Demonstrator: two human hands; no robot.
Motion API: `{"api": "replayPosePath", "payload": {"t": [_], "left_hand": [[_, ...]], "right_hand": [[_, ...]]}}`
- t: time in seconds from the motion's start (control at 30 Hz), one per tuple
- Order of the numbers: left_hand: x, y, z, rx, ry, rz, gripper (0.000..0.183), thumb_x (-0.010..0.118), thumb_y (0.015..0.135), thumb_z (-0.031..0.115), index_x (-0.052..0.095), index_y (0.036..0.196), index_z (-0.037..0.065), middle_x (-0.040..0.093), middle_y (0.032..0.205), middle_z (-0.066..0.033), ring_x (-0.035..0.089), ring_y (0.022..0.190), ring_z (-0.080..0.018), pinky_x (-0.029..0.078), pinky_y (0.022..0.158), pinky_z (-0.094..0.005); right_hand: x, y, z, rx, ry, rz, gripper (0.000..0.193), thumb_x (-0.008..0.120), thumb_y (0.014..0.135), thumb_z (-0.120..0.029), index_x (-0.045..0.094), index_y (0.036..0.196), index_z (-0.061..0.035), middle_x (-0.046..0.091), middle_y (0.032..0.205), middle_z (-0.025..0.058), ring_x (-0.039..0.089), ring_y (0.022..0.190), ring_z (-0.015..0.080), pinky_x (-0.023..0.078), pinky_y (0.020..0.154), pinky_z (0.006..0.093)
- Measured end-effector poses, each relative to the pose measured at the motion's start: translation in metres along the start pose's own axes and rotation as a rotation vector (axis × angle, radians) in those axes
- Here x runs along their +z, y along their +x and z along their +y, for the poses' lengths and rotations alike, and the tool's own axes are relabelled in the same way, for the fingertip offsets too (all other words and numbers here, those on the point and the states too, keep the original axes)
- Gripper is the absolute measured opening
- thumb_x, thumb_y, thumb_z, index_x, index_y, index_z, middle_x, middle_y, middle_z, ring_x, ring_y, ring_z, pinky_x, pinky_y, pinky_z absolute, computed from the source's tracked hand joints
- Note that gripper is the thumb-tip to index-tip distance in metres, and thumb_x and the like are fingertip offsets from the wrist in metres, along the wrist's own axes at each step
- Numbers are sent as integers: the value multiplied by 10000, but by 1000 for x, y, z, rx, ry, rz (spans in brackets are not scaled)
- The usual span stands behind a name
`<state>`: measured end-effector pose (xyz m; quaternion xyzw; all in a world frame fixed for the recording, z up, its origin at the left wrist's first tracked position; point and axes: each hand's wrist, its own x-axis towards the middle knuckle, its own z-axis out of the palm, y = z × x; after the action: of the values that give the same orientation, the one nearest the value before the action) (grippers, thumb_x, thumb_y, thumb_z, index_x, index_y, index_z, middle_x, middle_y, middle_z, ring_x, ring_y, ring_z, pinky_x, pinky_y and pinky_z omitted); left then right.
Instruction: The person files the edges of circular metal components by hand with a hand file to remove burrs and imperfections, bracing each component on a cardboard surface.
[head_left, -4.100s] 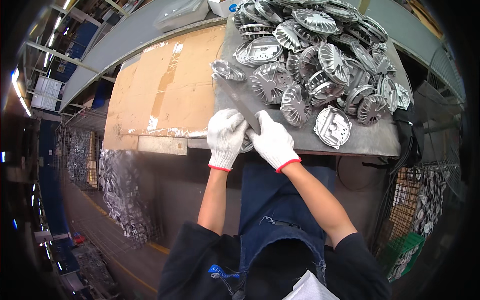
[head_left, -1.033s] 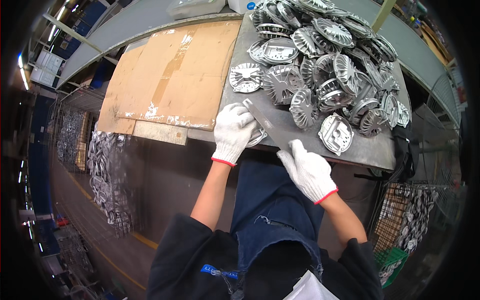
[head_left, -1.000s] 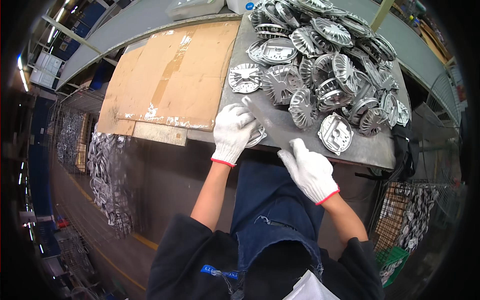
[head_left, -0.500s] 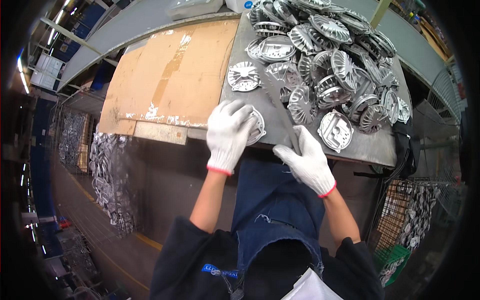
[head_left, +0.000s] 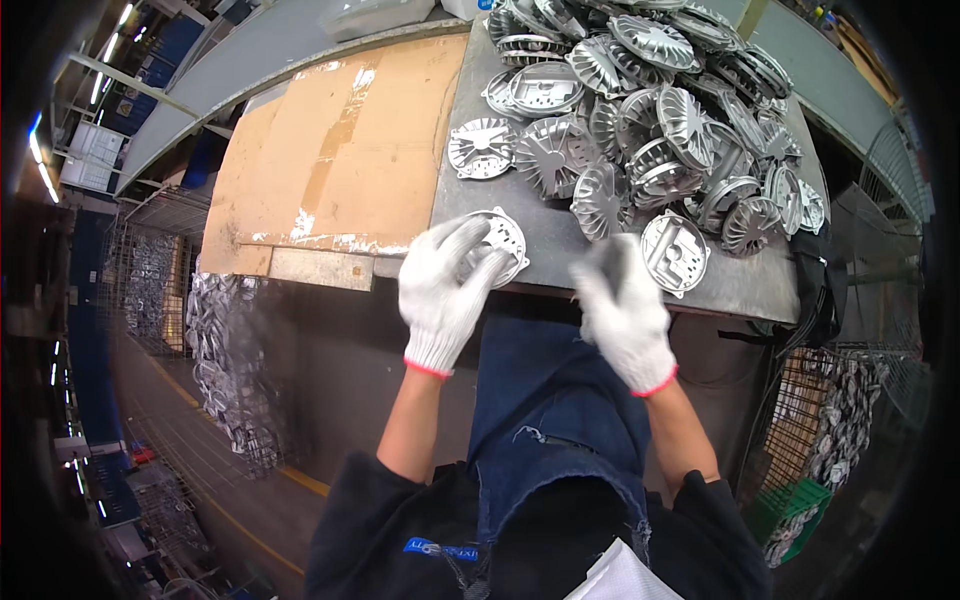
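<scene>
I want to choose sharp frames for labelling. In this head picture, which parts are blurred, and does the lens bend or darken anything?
In the head view, both gloved hands, left hand and right hand, are smeared by motion blur; the round metal casting by the left hand and the pile of castings stay fairly sharp; the table edge bows from the fisheye; the corners fall to black.

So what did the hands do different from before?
The right hand let go of the round metal casting and pulled away to the right, blurred. The left hand stayed on the casting at the table edge. The pile of castings and the cardboard sheet stayed as they were.
</scene>
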<state>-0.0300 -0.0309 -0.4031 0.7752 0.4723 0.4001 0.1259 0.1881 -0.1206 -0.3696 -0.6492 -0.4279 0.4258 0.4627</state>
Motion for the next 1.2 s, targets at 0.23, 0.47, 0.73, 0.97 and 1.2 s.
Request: {"api": "replayPosePath", "payload": {"t": [0.23,0.47,0.73,0.97,1.2], "left_hand": [[38,27,-37,200,189,-188,207,880,881,285,873,993,112,817,1017,-62,754,1032,-305,583,944,-444],[35,32,-29,228,108,-122,161,875,896,179,892,1024,83,832,1023,-102,784,969,-305,616,893,-415],[37,22,-21,134,38,-94,147,879,904,117,880,1036,53,831,1038,-109,803,958,-298,631,879,-391],[38,26,-20,144,22,-93,148,870,907,88,875,1048,44,827,1045,-119,807,949,-288,638,864,-374],[33,35,-8,210,8,-94,120,868,897,59,867,1017,69,823,1029,-115,808,932,-299,643,839,-395]], "right_hand": [[65,54,26,137,-327,-132,572,790,966,-417,582,1420,-139,806,1194,234,759,1156,479,576,990,574],[67,69,22,131,-194,-105,488,800,972,-411,642,1334,-125,820,1196,175,772,1143,424,579,991,526],[71,68,26,181,-159,-104,510,790,989,-386,601,1390,-135,813,1245,192,751,1222,439,573,1012,525],[74,67,26,163,-198,-82,501,779,1006,-372,574,1405,-148,805,1245,206,740,1223,461,569,1005,555],[75,69,26,191,-223,-61,509,787,994,-366,556,1402,-168,795,1206,245,739,1167,515,569,965,593]]}}
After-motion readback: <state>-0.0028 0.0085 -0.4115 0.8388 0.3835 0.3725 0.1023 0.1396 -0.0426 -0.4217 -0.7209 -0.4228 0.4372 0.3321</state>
